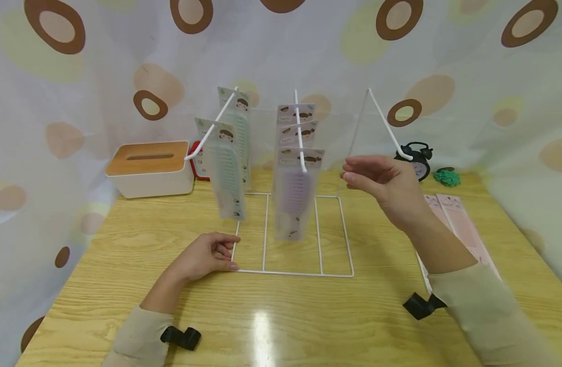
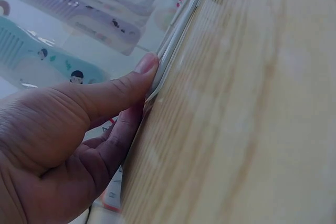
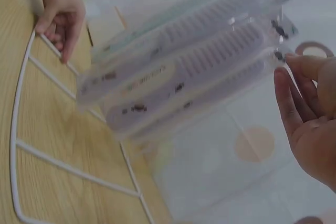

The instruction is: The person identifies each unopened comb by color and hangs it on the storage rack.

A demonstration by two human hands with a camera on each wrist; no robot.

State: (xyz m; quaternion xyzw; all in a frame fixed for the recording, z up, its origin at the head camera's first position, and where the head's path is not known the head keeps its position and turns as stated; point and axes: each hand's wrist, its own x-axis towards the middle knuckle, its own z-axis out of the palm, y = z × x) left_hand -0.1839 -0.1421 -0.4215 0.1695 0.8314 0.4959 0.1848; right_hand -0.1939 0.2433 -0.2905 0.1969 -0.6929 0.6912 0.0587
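Observation:
A white wire display rack [image 1: 292,274] stands on the table, with three prongs jutting forward at its top. My left hand [image 1: 205,257] pinches the front left corner of its base; the thumb [image 2: 128,85] presses on the wire in the left wrist view. Green combs in clear packets [image 1: 226,176] hang on the left prong, and several packeted purple combs [image 1: 294,193] hang on the middle one. My right hand [image 1: 388,188] is raised beside the right prong [image 1: 386,122], fingers nearly straight and holding nothing visible. That prong carries no packet.
Pink packets [image 1: 464,219] lie on the table at the right. Behind them are a black alarm clock [image 1: 418,165] and a green crumpled item [image 1: 447,177]. A white tissue box with a wooden lid [image 1: 154,178] and a red-edged object [image 1: 198,165] stand at the back left.

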